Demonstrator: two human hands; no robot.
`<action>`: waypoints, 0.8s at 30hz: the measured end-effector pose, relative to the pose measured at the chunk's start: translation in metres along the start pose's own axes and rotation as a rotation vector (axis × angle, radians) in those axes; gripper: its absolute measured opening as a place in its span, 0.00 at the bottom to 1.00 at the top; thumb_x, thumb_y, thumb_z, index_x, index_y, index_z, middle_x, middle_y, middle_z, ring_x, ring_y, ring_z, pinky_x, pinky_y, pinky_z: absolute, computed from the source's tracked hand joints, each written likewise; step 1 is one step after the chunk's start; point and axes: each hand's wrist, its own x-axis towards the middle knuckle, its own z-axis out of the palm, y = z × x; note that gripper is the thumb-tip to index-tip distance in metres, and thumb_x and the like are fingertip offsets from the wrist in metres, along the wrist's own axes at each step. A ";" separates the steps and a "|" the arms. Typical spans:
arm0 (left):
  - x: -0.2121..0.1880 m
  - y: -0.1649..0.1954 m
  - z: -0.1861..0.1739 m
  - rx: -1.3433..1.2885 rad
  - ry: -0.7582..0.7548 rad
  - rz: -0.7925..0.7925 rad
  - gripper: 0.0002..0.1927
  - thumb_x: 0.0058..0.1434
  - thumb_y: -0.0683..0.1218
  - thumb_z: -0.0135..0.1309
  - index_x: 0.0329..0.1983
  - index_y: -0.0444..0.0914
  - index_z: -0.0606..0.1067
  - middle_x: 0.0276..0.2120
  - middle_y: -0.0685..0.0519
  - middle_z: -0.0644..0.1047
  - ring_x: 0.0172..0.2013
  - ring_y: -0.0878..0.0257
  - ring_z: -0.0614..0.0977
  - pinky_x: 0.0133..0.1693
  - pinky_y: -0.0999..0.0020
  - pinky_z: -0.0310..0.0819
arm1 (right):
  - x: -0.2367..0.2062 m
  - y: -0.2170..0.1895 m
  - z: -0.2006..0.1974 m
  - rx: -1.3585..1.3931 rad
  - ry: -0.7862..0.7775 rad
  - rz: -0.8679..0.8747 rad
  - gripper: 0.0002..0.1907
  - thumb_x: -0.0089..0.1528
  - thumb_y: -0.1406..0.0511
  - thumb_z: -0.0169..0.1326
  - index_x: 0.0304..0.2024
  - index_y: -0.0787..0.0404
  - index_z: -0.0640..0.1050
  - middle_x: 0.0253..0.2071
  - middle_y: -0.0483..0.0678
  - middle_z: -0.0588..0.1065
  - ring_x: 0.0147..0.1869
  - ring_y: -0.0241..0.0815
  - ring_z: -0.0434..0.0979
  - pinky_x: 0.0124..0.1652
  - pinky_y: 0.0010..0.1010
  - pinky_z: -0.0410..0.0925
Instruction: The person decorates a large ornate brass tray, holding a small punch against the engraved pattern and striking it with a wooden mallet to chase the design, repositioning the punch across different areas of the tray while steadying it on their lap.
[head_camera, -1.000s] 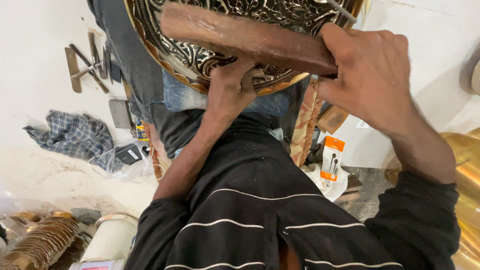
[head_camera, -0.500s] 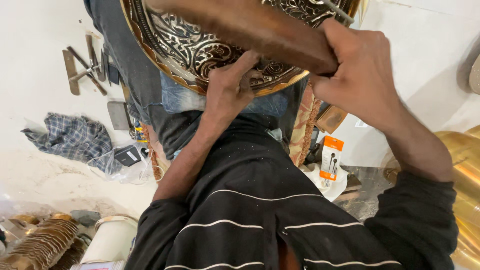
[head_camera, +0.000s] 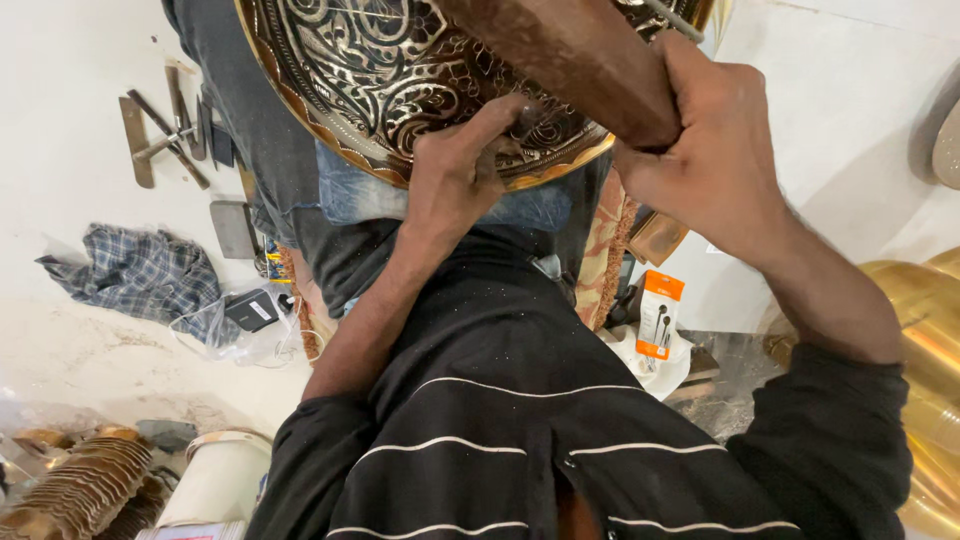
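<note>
The wooden mallet (head_camera: 570, 60) has swung up and steeper since a second ago. It now slants from top centre down-right into the clenched right hand (head_camera: 705, 150). The engraved brass tray (head_camera: 380, 80) sits at upper centre; the left hand (head_camera: 460, 170) pinches a small chisel against it, just below the mallet.

A metal craft workshop, worked on the floor (head_camera: 90, 350). An engraved brass tray (head_camera: 380, 90) rests on the lap, chisels (head_camera: 165, 135) lie loose on the pale floor, stacked brass pieces (head_camera: 75, 490) sit at one side, and a plain brass vessel (head_camera: 925, 400) shines at the other.
</note>
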 end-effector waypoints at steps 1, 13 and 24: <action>0.001 0.000 0.000 0.022 0.008 -0.001 0.30 0.54 0.26 0.48 0.59 0.39 0.74 0.41 0.41 0.82 0.44 0.53 0.88 0.39 0.62 0.81 | 0.000 0.001 0.000 -0.152 -0.033 -0.047 0.17 0.51 0.67 0.59 0.39 0.66 0.68 0.27 0.58 0.68 0.30 0.63 0.68 0.31 0.47 0.61; 0.001 0.000 -0.001 0.073 -0.023 0.015 0.31 0.56 0.28 0.50 0.61 0.42 0.72 0.40 0.43 0.83 0.44 0.50 0.88 0.38 0.59 0.80 | -0.007 0.011 0.003 -0.141 0.022 -0.021 0.15 0.53 0.67 0.60 0.37 0.64 0.69 0.27 0.55 0.70 0.34 0.61 0.70 0.35 0.44 0.63; 0.003 -0.005 0.001 0.092 -0.026 0.012 0.31 0.55 0.28 0.50 0.60 0.42 0.74 0.37 0.44 0.84 0.41 0.56 0.90 0.35 0.65 0.81 | -0.009 0.012 0.006 -0.404 -0.011 -0.128 0.19 0.43 0.69 0.61 0.35 0.67 0.69 0.25 0.59 0.72 0.29 0.66 0.71 0.28 0.49 0.60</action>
